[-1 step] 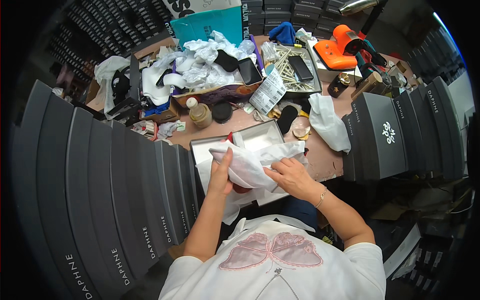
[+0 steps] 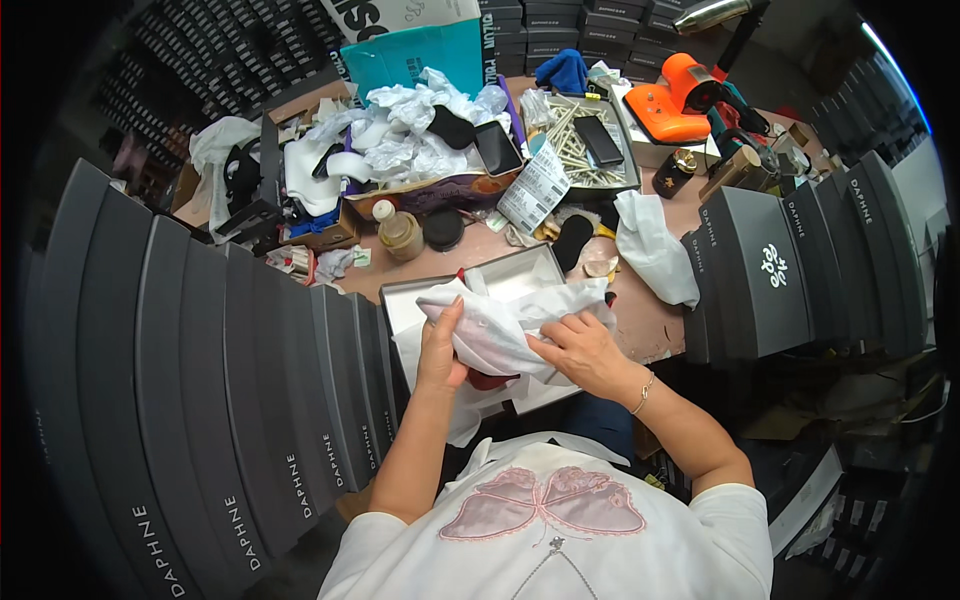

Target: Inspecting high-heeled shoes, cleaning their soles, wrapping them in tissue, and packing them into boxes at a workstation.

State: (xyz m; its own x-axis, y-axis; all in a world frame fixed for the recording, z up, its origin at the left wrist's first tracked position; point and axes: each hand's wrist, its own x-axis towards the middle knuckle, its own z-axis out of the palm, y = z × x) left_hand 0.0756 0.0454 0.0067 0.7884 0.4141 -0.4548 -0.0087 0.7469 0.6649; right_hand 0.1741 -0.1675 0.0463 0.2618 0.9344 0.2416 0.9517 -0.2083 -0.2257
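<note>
A long bundle in white tissue paper (image 2: 485,330), shaped like a shoe, is held slantwise over an open shoe box (image 2: 545,268). Something pinkish shows faintly through the paper. My left hand (image 2: 441,350) grips the bundle's left end, thumb on top and fingers underneath. At the other end my right hand (image 2: 578,348) is closed on the paper, its fingertips pressing into a fold. Under the bundle a red thing (image 2: 488,381) peeks out, mostly hidden. More loose tissue spreads across the box and hangs over its near side.
Dark grey shoe boxes (image 2: 175,330) stand in a row at the left, with more boxes (image 2: 745,270) at the right. Behind lie a bin of crumpled paper (image 2: 420,140), a bottle (image 2: 400,232), a black insole-like pad (image 2: 573,240), a tray of sticks (image 2: 575,130) and an orange tool (image 2: 670,108).
The paper's folds between my hands have shifted slightly. Both hands keep their hold at nearly the same place.
</note>
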